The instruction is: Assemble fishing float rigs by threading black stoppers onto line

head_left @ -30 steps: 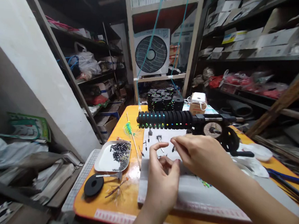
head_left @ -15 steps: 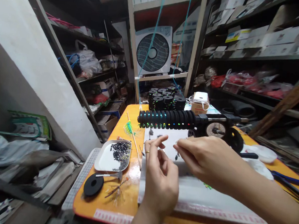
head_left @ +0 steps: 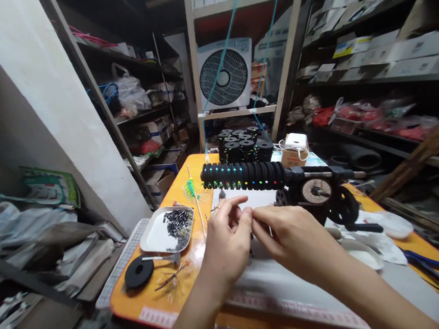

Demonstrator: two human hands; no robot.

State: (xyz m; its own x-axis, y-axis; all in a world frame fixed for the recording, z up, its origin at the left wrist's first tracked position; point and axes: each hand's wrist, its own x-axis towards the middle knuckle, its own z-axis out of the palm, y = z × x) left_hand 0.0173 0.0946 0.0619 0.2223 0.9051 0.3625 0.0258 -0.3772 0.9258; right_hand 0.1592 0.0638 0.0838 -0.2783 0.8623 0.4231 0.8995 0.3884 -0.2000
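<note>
My left hand (head_left: 230, 237) and my right hand (head_left: 285, 229) meet at the fingertips above the white board (head_left: 289, 283). Both are closed in a pinch, and whatever lies between the fingers is too small to make out. Small dark pieces hang or lie just below the fingertips, partly hidden by my hands. Behind them stands a hand-cranked winder (head_left: 313, 190) with a row of black foam rings (head_left: 241, 174) on its shaft, dotted with coloured beads. A dark crank handle (head_left: 363, 227) sticks out on its right side.
Left on the orange table (head_left: 123, 302) are a white tray (head_left: 152, 235) of small black tubes, a black foam disc (head_left: 139, 272) and a wooden stick (head_left: 200, 214). Stacked foam spools (head_left: 240, 146) and a small box (head_left: 295, 156) stand behind. Blue-handled pliers (head_left: 426, 262) lie at right.
My right hand has moved left and my left hand slightly up, so their fingertips now meet. The left fingers have closed. The crank handle and a white dish at right are more exposed.
</note>
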